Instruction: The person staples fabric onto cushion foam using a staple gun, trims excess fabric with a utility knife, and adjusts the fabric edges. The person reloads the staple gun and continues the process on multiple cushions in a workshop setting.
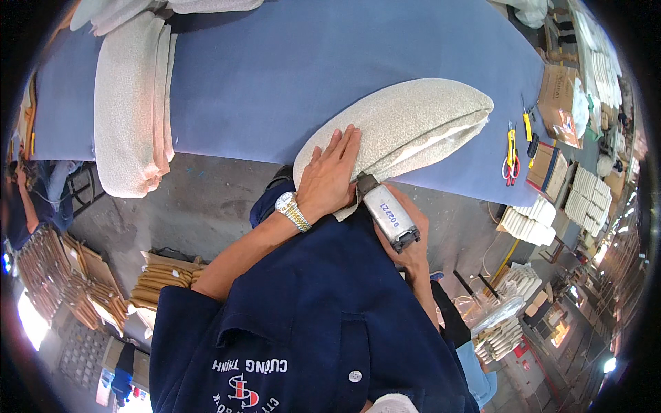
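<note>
A long curved pad [413, 107] covered in cream textured fabric lies on the blue-topped table [275, 76], its near end jutting over the front edge. A folded seam with a pale strip runs along its right side. My left hand [329, 177], a watch on its wrist, presses flat on the near end with fingers stretched out. Wrapped round a silver staple gun [389, 212] is my right hand [414, 219], partly hidden behind the tool. The dark nose of the staple gun meets the pad's near right edge, beside my left fingers; the exact contact point cannot be made out.
Similar cream covers [127, 103] lie stacked at the table's left, overhanging its edge. Red-handled scissors [510, 169], a yellow cutter [511, 141] and a cardboard box [558, 96] are at the right end. Piled pads [530, 224] stand beyond. Another person [41, 199] is at far left.
</note>
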`<state>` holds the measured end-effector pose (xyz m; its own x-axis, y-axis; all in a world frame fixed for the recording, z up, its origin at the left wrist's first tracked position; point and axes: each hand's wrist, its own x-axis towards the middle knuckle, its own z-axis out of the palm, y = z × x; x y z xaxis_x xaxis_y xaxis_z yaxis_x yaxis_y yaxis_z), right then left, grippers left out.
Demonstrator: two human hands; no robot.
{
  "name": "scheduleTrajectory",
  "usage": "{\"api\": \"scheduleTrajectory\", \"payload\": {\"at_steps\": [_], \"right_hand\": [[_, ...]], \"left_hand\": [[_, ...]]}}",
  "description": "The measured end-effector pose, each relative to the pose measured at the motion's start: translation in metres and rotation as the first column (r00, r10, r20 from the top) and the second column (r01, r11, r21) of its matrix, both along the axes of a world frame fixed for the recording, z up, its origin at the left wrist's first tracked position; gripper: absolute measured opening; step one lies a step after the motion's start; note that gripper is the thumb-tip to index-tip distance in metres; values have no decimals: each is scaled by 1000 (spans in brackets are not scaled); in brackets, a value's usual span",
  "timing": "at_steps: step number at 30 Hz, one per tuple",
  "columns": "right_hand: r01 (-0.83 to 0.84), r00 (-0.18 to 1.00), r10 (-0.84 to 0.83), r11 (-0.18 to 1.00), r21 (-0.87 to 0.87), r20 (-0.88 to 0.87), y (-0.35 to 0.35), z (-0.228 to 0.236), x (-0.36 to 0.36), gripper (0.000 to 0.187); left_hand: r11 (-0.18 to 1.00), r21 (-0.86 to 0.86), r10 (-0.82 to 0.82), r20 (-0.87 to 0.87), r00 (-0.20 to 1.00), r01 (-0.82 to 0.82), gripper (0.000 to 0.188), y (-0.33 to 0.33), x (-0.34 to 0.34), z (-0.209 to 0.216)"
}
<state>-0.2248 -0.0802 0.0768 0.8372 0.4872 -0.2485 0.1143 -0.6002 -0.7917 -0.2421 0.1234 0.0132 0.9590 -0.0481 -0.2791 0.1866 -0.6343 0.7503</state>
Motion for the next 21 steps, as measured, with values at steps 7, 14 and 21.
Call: {"api": "scheduleTrajectory", "payload": {"at_steps": [7,14,21], "right_hand": [[-14,988,3,997,-70,-157,0,3,9,61],[89,991,-91,996,-20,-101,-8,-10,-9,52],[8,995,-13,999,51,100,22,-9,0,54]], "left_hand": [[999,41,29,7,1000,-29,95,-9,1,-3],[985,-84,-147,48,988,151,110,6,-3,-5],[967,-254,-19,-108,994,-9,103,42,-28,-18]]}}
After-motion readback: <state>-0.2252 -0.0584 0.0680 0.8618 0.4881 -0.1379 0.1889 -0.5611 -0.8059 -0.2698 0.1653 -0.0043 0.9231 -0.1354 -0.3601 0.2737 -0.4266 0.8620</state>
